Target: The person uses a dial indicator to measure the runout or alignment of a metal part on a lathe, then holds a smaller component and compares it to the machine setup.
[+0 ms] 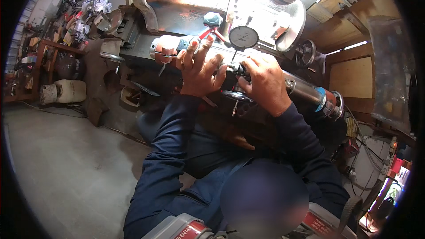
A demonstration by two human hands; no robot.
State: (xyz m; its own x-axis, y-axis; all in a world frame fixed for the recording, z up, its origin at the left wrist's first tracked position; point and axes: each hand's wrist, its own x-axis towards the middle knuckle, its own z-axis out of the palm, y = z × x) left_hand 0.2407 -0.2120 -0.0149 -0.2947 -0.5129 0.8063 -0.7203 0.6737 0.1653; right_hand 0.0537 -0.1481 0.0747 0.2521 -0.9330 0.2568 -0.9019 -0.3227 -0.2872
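My left hand (pixel 198 71) lies against a horizontal metal cylinder assembly with its fingers spread, its thumb and index near a small bright fitting. My right hand (pixel 264 79) is closed, thumb and fingers round a small black part (pixel 239 68) just below a dial gauge (pixel 244 37). The gauge has a round pale face and a thin stem pointing down between my hands. Beside it, a blue-green star knob (pixel 212 19) sits on red arms. A copper-coloured collar (pixel 166 49) is left of my left hand. My fingers partly hide the small parts.
The machine has a handwheel (pixel 305 52) at right, another wheel (pixel 338 105) at the cylinder's right end, and a small handwheel (pixel 237 96) below my hands. Strong glare covers its upper middle. Metal parts crowd the far left; a wooden panel (pixel 351 78) stands right.
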